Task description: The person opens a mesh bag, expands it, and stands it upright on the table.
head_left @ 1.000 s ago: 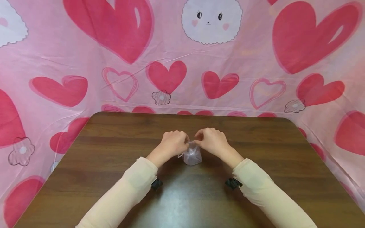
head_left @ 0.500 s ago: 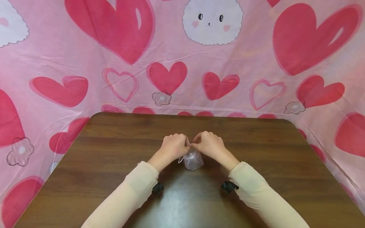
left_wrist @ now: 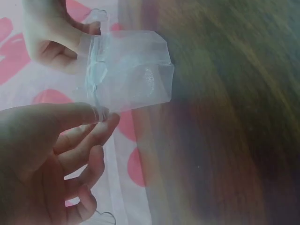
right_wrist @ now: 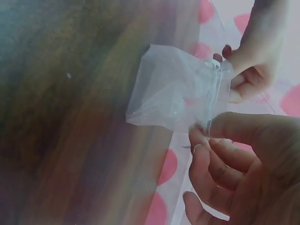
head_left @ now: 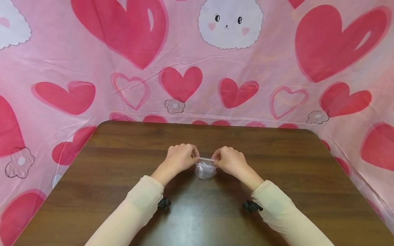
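A small sheer white drawstring pouch (head_left: pixel 205 173) hangs between the two hands over the middle of the table. My left hand (head_left: pixel 181 158) pinches one end of its gathered top edge between thumb and fingertips. At the opposite end, my right hand (head_left: pixel 231 162) pinches the same edge, so the top is drawn out in a straight line. In the left wrist view, a clear roundish shape shows through the thin cloth of the pouch (left_wrist: pixel 140 75); what it is I cannot tell. A drawstring band crosses the pouch (right_wrist: pixel 173 84) near its top in the right wrist view.
The brown wood-grain table (head_left: pixel 277 153) has rounded far corners. Behind it hangs a pink cloth backdrop (head_left: pixel 261 61) printed with hearts. Dark wrist cameras sit beneath both cream sleeves (head_left: pixel 138 201).
The hands came together at the pouch's top, then moved apart sideways. The top edge is now stretched wide between them, and the pouch looks shorter and broader.
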Demonstrator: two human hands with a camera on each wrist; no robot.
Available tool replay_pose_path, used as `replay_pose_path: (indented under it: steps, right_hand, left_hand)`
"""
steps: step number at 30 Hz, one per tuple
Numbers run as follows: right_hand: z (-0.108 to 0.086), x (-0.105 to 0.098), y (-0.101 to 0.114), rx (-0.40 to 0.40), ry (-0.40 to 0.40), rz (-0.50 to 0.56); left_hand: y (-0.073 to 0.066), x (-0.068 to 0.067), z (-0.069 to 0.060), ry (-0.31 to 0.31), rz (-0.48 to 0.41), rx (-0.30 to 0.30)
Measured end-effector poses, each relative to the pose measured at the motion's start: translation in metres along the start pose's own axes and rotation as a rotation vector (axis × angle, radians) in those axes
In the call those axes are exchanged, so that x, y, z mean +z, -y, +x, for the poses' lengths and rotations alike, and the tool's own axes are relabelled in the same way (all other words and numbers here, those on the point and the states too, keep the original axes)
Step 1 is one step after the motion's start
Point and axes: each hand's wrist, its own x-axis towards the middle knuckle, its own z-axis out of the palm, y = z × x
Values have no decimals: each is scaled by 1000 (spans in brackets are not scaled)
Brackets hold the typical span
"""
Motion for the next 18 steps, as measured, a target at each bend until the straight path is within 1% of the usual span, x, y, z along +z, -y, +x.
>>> replay_pose_path:
  steps: [4,9,14,18]
  right_hand:
    - [-1,6,-2,-14,-55,13]
    - [-2,12,-3,-58,-134,49]
    - [-2,11,-3,-71,-165,76]
    - [-2,9,-4,-74,-198,87]
  left_hand:
    - [1,1,0,-8,6,16]
    - [-1,5,0,-35,-20,15]
    - [-5,6,1,-47,-30,12]
    - [-5,8,2,-53,-41,4]
